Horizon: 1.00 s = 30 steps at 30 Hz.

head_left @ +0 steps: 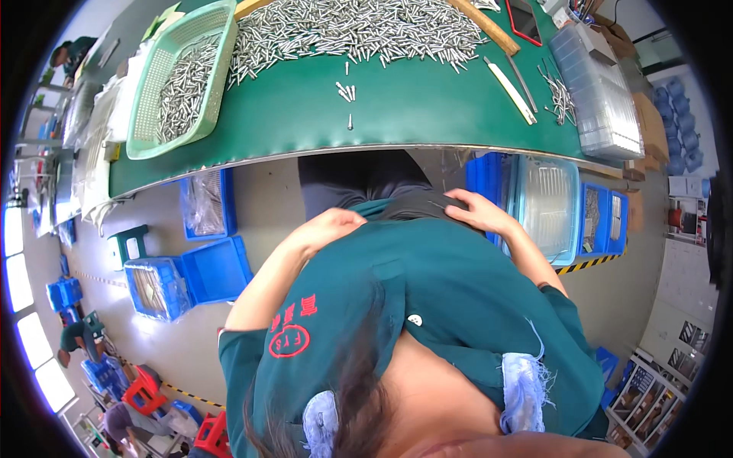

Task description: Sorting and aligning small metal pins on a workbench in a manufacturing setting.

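Both hands rest at my waist, below the near edge of the green table point(267, 114). My left hand point(334, 227) lies against the green shirt point(458, 263), its fingers curled in; what they hold, if anything, is hidden. Over the dark cloth point(416, 204) at my waist lies my right hand point(481, 212), open, its fingers slightly apart. On the tabletop in front of me are a few loose bolt-like metal pieces point(347, 93). Behind them spreads a large heap of similar pieces point(343, 30). Neither hand touches these.
A pale green basket point(137, 137) of metal pieces stands at left. On the right lie a wooden bar point(489, 29), a white-handled strip point(510, 90), thin metal rods point(561, 95) and clear plastic boxes point(599, 99). Blue crates point(217, 271) stand on the floor; other people work at far left.
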Motion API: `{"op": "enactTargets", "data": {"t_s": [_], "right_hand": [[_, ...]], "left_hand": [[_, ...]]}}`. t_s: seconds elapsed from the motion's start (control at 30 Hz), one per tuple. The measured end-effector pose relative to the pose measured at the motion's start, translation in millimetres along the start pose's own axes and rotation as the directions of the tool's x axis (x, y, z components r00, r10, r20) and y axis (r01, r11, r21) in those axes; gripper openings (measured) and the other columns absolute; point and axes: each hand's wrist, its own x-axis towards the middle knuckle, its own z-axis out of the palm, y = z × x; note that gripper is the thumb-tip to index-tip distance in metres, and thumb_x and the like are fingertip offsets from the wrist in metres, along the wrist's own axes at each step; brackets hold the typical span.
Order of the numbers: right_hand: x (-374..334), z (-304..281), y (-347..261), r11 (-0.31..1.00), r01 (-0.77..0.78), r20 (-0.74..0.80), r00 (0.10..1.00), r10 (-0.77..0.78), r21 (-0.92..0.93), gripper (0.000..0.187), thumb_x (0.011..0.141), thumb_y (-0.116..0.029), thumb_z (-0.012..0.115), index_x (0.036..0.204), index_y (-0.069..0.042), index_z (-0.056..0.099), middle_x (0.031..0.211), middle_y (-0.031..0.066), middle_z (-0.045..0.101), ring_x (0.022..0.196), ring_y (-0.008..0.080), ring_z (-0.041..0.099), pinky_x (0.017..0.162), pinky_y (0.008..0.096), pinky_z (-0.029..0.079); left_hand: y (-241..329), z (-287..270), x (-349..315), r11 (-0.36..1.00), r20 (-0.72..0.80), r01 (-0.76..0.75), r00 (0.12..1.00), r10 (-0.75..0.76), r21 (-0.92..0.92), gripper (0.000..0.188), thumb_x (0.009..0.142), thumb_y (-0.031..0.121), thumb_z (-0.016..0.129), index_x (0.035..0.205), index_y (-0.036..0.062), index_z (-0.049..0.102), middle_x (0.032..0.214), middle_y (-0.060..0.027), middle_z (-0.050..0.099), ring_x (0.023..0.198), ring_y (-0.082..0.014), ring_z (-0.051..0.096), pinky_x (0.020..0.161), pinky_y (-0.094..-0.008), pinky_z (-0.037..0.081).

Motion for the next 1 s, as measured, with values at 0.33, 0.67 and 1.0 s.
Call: {"op": "enactTargets", "data": {"t_s": [0.33,0.67,1.0], "right_hand": [[-106.5,12.7,133.2,0.582,-0.486,0.478,0.859,0.182,0.652,0.056,0.09,-0.04,0.054,0.13,-0.003,0.042,0.124,0.0088,0.052,0.11,0.0181,0.052,0.091,0.0339,0.044],[-35.8,4.5,99.6,0.497,-0.575,0.441,0.818,0.369,0.651,0.068,0.091,-0.056,0.038,0.132,-0.002,0.042,0.129,0.0125,0.051,0.115,0.0205,0.05,0.095,0.0365,0.043],[-1.6,-17.9,20.5,0.968,-0.249,0.385,0.89,0.246,-0.043,0.052,0.086,-0.05,0.058,0.111,-0.004,0.059,0.106,0.0048,0.061,0.093,0.0118,0.053,0.075,0.0281,0.046]], "left_hand": [[29.1,55.8,60.4,0.831,0.227,-0.405,0.913,0.34,0.382,0.022,0.08,0.016,0.06,0.093,-0.0007,0.064,0.089,-0.0091,0.065,0.083,-0.0194,0.06,0.075,-0.031,0.047],[-16.8,24.4,18.2,0.609,0.122,-0.635,0.733,0.669,0.475,0.026,0.077,0.023,0.06,0.093,0.0017,0.064,0.091,-0.0153,0.063,0.09,-0.031,0.059,0.079,-0.0361,0.046],[-39.4,17.9,-7.7,0.645,-0.032,-0.536,0.755,0.655,0.545,0.023,0.077,0.018,0.06,0.093,0.002,0.065,0.089,-0.0119,0.063,0.086,-0.0263,0.06,0.076,-0.0331,0.047]]}}
